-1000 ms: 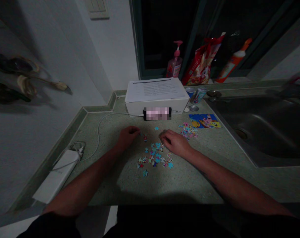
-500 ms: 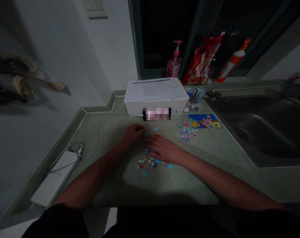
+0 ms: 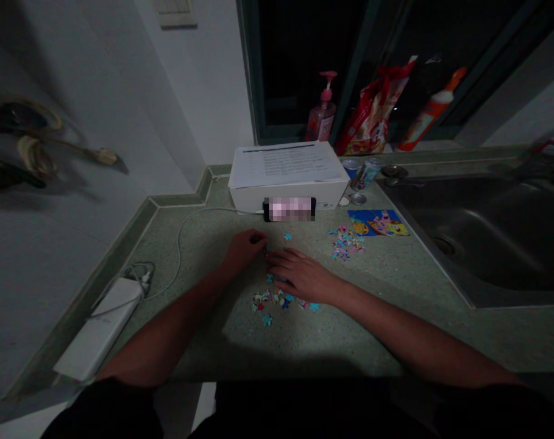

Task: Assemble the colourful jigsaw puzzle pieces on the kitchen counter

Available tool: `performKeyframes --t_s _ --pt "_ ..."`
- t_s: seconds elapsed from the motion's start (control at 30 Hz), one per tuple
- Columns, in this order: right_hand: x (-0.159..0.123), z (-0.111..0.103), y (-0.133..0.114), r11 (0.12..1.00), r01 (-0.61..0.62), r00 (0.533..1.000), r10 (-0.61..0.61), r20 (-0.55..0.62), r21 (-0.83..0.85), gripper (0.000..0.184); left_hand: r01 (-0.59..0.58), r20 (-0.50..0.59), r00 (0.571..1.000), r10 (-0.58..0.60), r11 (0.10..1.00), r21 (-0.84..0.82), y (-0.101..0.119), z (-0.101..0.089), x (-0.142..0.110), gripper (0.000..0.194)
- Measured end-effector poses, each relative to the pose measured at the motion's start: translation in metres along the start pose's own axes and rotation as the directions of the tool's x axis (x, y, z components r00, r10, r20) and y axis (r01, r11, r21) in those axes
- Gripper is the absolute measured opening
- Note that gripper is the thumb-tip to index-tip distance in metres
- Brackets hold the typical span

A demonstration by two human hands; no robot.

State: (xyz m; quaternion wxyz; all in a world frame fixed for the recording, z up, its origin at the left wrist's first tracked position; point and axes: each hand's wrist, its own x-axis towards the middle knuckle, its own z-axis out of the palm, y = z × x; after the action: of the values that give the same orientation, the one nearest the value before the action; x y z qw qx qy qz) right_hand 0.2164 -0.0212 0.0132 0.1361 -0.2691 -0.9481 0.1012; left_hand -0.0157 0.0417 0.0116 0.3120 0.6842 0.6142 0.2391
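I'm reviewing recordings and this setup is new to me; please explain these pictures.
There is no machine here: a person works bare-handed, seen from one camera worn on the head, looking forward and down. On the speckled grey-green counter lie small multicoloured jigsaw pieces, with a second pile to the right, near a flat blue picture card. Behind stands a white rectangular box, a black phone at its front.

The left hand is curled in a pinch; whether it holds a piece is too dark to tell. The right hand is palm down, partly covering the nearer pieces, its fingers close to the left hand.

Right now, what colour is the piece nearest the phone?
The piece is light blue; head view.
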Motion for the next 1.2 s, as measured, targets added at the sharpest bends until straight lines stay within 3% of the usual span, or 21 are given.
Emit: performKeyframes --t_s 0.57,0.73,0.87,0.97,1.07,1.2 --pt "0.001 -0.001 -0.002 1.0 0.005 1.0 -0.005 -0.011 -0.01 0.034 -0.13 -0.081 0.986 0.146 0.976 0.175 0.004 0.006 -0.009 0.011" --pt "-0.001 -0.006 0.002 1.0 -0.009 0.995 0.011 -0.103 0.024 0.031 -0.096 -0.119 0.986 0.115 0.983 0.156 0.0 -0.011 -0.007 0.016" --pt "-0.01 -0.015 0.013 0.986 -0.163 0.961 0.168 -0.222 0.041 0.028 -0.083 -0.123 0.987 0.104 0.983 0.166 -0.002 -0.026 -0.01 0.017" --pt "-0.02 -0.021 0.025 0.966 -0.252 0.937 0.257 -0.238 0.049 0.028 -0.207 -0.03 0.975 0.22 0.948 0.241 -0.004 -0.022 -0.021 0.015" --pt "-0.026 -0.022 0.034 0.952 -0.306 0.927 0.304 -0.221 0.026 0.027 -0.38 0.037 0.922 0.386 0.881 0.282 -0.01 -0.009 -0.033 0.018" --pt "-0.029 -0.019 0.04 0.931 -0.364 0.912 0.351 -0.213 -0.021 0.026 -0.504 0.056 0.854 0.518 0.794 0.339 -0.023 0.004 -0.04 0.022"
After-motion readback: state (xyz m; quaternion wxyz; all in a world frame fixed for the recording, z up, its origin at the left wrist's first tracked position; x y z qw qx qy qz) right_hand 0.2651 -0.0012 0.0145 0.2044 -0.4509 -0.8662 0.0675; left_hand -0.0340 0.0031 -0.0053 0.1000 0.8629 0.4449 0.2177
